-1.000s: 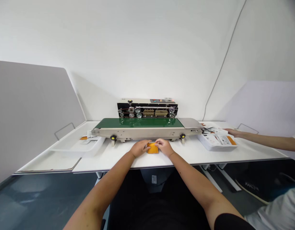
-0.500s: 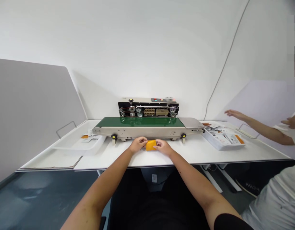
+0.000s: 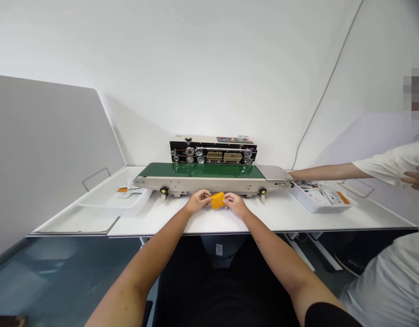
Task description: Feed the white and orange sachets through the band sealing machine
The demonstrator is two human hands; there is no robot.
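Pinching one orange packet [image 3: 217, 200]: left hand [image 3: 197, 201], right hand [image 3: 236, 204] (opposite edges); uneven pulling may be risking a slip.

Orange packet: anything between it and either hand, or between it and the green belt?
Nothing visible on the hand side: the left hand and right hand hold the orange packet at its opposite edges. Between it and the green belt stands the beige side panel, along the belt's near edge.
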